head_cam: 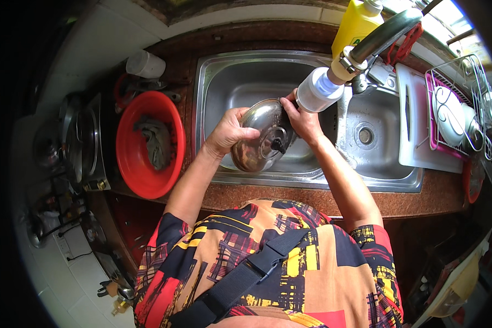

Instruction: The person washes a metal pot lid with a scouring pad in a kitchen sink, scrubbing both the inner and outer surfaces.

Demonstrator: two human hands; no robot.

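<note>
Both my hands hold a domed metal pot lid (254, 143) with a black knob, tilted above the large basin of the stainless steel sink (246, 82). My left hand (231, 131) grips its left rim, the thumb lying across the dome. My right hand (305, 119) holds the upper right edge, with some fingers hidden behind the faucet's white plastic filter (319, 92). The curved metal faucet (387, 35) reaches in from the upper right. No running water can be made out.
A red plastic basin (125, 164) holding a grey cloth (156, 141) stands left of the sink. Behind the faucet is a yellow bottle (354, 24). Right of the small basin (377, 160) lie a white cutting board (414, 139) and a wire dish rack (455, 61) with white bowls (449, 117).
</note>
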